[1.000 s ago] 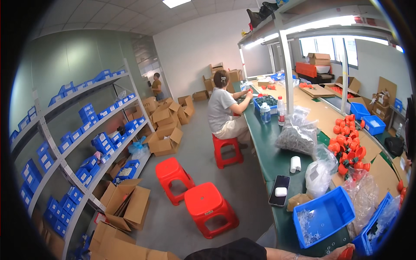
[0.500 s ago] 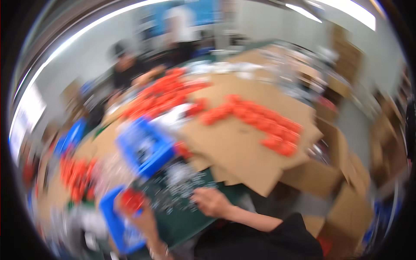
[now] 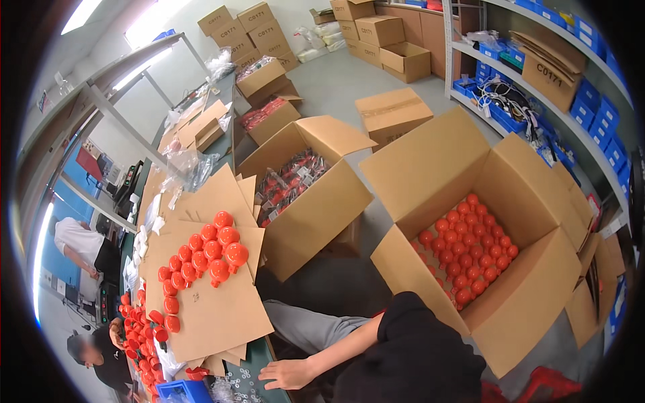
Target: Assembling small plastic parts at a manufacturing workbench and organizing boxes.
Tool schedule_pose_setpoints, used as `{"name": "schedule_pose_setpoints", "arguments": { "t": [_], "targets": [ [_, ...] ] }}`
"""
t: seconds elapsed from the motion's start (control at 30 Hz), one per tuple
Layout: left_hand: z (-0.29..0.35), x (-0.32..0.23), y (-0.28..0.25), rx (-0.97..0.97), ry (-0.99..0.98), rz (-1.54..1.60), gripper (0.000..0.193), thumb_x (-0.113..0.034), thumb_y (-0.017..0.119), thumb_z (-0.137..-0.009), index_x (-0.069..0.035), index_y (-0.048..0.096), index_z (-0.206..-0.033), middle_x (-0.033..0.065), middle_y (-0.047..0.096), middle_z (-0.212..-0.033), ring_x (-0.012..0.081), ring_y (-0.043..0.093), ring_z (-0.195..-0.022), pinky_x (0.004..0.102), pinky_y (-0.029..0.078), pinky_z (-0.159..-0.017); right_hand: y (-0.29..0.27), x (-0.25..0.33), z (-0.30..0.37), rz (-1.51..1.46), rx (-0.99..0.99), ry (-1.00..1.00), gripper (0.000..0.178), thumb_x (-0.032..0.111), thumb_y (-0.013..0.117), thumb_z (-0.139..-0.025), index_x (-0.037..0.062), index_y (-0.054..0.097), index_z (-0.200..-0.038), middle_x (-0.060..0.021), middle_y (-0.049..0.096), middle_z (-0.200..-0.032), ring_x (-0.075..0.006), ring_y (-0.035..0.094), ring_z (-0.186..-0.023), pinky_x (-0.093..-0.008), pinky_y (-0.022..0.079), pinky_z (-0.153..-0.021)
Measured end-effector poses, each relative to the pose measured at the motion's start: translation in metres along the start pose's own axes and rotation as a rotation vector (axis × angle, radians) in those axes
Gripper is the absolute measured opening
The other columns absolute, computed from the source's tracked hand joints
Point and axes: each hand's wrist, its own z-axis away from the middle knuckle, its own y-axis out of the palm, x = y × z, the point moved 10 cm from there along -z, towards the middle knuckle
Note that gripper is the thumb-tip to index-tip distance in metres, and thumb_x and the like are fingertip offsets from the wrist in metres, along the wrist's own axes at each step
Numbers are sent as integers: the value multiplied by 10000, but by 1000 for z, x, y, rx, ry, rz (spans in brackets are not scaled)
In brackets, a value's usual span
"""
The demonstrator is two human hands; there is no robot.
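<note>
My right hand [image 3: 287, 374] rests at the edge of the green work table, with its fingers apart and nothing in them. Beside its fingertips lie scattered small clear ring-like pieces [image 3: 243, 384]. My left hand is out of view. On stacked cardboard sheets [image 3: 225, 312] to the left stand rows of shiny red round-topped pieces [image 3: 212, 250]. A looser heap of similar red pieces [image 3: 139, 336] lies farther left. In the large open carton [image 3: 531, 269] at the right, many red round pieces [image 3: 463, 248] sit in close rows.
Another open carton [image 3: 316, 218] holds bagged dark and red items. A closed box [image 3: 393, 111] stands on the floor beyond. Metal shelving [image 3: 517, 70] with blue bins runs along the right. A blue bin [image 3: 183, 391] sits at the lower left. Two other people are on the left.
The view has swung to the right, bringing the cartons and shelves in. My left hand, which held a red piece, has left the picture. My right hand now shows spread fingers.
</note>
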Motion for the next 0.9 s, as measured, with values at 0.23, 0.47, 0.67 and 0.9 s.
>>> {"name": "schedule_pose_setpoints", "arguments": {
  "t": [0.23, 0.47, 0.67, 0.9],
  "targets": [
    [-32, 89, -15, 127, -9, -265, 589, -411, 630, -745, -56, 488, -1193, 181, 553, -1108, 296, 543, -1022, 439, 425, -878, 26, 7, -8, -15, 73, -165, 316, 125, 568, -754, 5, 571, -1046, -241, 461, -1238, -371, 460, -1157, -427, 386, -954],
    [-16, 240, -50, 249, -113, -478, 649, -489, 613, -739, -66, 479, -1213, 199, 546, -1144, 306, 534, -1063, 462, 412, -898, 49, 22, -43, -75, 140, -175, 377, 149, 598, -757, 67, 552, -1123, -166, 464, -1231, -311, 429, -1187, -416, 357, -975],
    [22, 369, -61, 385, -157, -637, 703, -555, 599, -734, -73, 471, -1230, 214, 540, -1174, 315, 526, -1098, 481, 401, -915, 42, 5, -46, 80, 216, 107, 473, 270, 571, -790, 135, 495, -1237, -135, 421, -1321, -308, 384, -1237, -436, 294, -1014],
    [33, 420, -50, 663, -238, -722, 558, -530, 638, -700, -79, 535, -1013, 171, 613, -918, 325, 625, -813, 467, 496, -684, 45, 7, -54, 283, 466, 210, 587, 294, 554, -767, 134, 413, -1313, -173, 350, -1384, -344, 348, -1266, -477, 260, -1039]
  ]
}}
